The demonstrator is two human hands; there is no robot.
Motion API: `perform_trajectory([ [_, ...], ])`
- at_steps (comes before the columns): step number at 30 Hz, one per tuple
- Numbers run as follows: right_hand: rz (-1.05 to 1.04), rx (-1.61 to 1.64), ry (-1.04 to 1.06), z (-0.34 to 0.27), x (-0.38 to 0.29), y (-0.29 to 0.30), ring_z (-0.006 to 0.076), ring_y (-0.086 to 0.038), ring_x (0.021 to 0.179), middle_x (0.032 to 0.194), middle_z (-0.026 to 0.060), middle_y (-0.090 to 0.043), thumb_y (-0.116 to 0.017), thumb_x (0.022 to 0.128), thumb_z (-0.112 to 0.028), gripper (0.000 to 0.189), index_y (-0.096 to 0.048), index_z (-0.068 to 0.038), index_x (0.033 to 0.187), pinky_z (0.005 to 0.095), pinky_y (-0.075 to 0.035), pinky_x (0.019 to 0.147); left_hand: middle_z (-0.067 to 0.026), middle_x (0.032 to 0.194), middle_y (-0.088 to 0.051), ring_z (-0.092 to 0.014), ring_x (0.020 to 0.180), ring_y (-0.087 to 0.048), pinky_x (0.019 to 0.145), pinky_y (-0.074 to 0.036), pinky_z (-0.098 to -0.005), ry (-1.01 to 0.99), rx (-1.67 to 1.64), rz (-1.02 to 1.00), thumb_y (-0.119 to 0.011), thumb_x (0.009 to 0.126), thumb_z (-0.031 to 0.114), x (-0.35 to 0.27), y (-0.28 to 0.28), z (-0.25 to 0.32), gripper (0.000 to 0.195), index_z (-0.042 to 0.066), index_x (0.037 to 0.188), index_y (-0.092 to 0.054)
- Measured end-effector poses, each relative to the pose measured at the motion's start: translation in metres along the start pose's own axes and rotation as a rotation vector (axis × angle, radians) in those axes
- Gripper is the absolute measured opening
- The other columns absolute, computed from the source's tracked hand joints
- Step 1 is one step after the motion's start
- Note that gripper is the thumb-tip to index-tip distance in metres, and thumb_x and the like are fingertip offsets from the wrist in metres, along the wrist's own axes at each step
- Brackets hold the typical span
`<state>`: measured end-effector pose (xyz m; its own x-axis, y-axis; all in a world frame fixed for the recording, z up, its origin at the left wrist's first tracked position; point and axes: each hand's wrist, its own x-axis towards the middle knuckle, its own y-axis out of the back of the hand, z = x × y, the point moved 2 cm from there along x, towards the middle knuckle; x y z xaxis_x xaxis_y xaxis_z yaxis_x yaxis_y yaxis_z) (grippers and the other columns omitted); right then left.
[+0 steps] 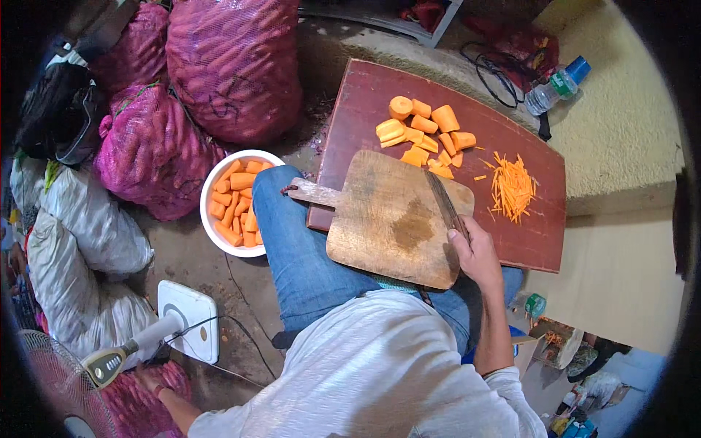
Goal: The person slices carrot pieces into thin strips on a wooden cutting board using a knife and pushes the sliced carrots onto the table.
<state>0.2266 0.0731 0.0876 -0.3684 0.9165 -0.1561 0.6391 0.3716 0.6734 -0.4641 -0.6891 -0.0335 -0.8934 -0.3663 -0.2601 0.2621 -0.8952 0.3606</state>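
My right hand (480, 253) grips the handle of a knife (440, 196), whose dark blade lies along the right side of a wooden cutting board (378, 230). A damp patch marks the board's surface. Under its far part is a dark red tabletop (361, 98), while its near edge sits by my lap. Beyond the board lie peeled carrot chunks (423, 124), some sliced flat. To the right is a pile of carrot matchsticks (512, 187). My left hand (148, 379) reaches far out to the lower left, over a red mesh sack (164, 391) beside the fan; its fingers are unclear.
A white tub (206, 219) of peeled carrots stands by my knee. Large pink mesh sacks (235, 65) and white sacks (93, 219) line the left. A pedestal fan (104, 364) trails a cord across the floor. A plastic bottle (553, 90) rests on the right ledge.
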Motion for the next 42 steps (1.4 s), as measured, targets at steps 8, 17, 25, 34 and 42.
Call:
perform_trajectory([
  [8, 0.007, -0.062, -0.007, -0.007, -0.002, -0.003, 0.0406, -0.077, 0.086, 0.092, 0.0277, -0.073, -0.067, 0.107, -0.022, 0.032, -0.067, 0.002, 0.128, 0.0469, -0.057, 0.077, -0.0149, 0.118, -0.082, -0.028, 0.095, -0.077, 0.085, -0.061, -0.0405, -0.486, 0.252, -0.088, -0.075, 0.103, 0.023, 0.039, -0.038, 0.043, 0.041, 0.001, 0.138, -0.075],
  [17, 0.015, -0.095, 0.0, -0.012, -0.003, -0.005, 0.0309, -0.068, 0.086, 0.091, 0.0209, -0.068, -0.068, 0.106, -0.022, 0.033, -0.066, 0.004, 0.127, 0.0434, -0.055, 0.078, -0.0148, 0.121, -0.081, -0.027, 0.095, -0.076, 0.084, -0.06, -0.039, -0.525, 0.261, -0.087, -0.073, 0.104, 0.022, 0.05, -0.038, 0.032, 0.043, 0.004, 0.143, -0.071],
  [25, -0.002, -0.159, -0.039, -0.01, -0.004, -0.005, 0.0417, -0.078, 0.097, 0.103, 0.0294, -0.075, -0.069, 0.105, -0.022, 0.037, -0.067, 0.005, 0.13, 0.0469, -0.058, 0.085, -0.0147, 0.124, -0.08, -0.027, 0.095, -0.076, 0.083, -0.059, -0.0377, -0.532, 0.278, -0.08, -0.072, 0.105, 0.022, 0.056, -0.03, 0.02, 0.045, 0.006, 0.147, -0.068],
  [34, -0.002, -0.131, -0.024, -0.011, -0.003, -0.004, 0.0413, -0.077, 0.095, 0.1, 0.0285, -0.075, -0.069, 0.105, -0.021, 0.034, -0.067, 0.003, 0.129, 0.047, -0.058, 0.084, -0.0146, 0.128, -0.079, -0.026, 0.096, -0.075, 0.083, -0.057, -0.0362, -0.548, 0.304, -0.065, -0.07, 0.106, 0.022, 0.059, -0.017, 0.025, 0.047, 0.009, 0.151, -0.065],
  [42, -0.016, -0.187, -0.065, -0.017, -0.002, -0.002, 0.0386, -0.075, 0.087, 0.094, 0.0259, -0.073, -0.069, 0.105, -0.02, 0.032, -0.067, 0.003, 0.128, 0.0461, -0.057, 0.081, -0.0146, 0.13, -0.078, -0.025, 0.096, -0.074, 0.082, -0.056, -0.0349, -0.565, 0.32, -0.053, -0.069, 0.107, 0.022, 0.063, -0.006, 0.028, 0.05, 0.012, 0.155, -0.062],
])
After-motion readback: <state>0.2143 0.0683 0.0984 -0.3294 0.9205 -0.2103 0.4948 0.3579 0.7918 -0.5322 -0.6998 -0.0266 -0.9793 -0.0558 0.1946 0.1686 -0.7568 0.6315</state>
